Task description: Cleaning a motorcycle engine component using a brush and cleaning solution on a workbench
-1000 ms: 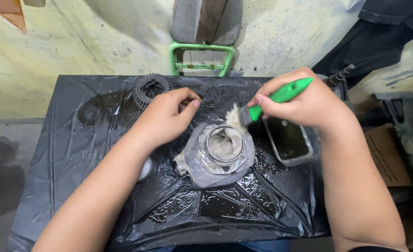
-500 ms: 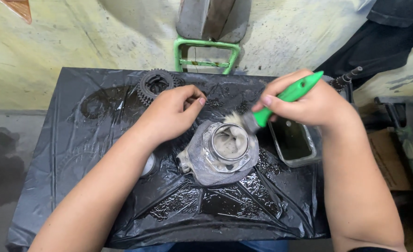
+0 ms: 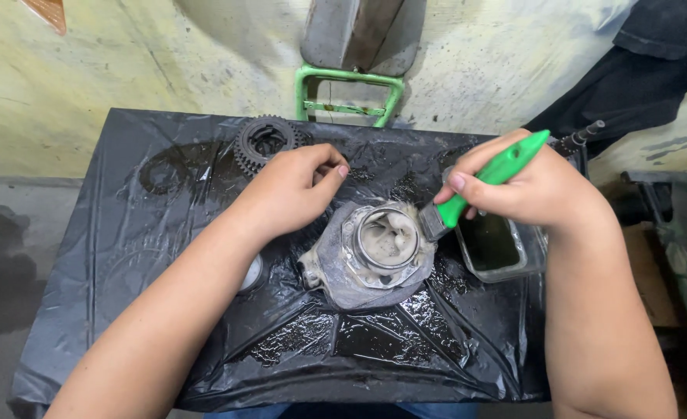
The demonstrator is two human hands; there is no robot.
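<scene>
Black plastic sheet bearing grimy grey cylinder part; right hand gripping green brush at rim, left hand curled loosely behind, grasping nothing.

Count: 2 hands, 1 brush, 1 cylinder, 1 gear, 1 tub, 1 sheet.

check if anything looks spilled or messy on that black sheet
Yes: the black plastic sheet is wet with dark, glistening liquid pooled in its creases around the grey metal cylinder part. The green-handled brush in the right hand touches its rim.
</scene>
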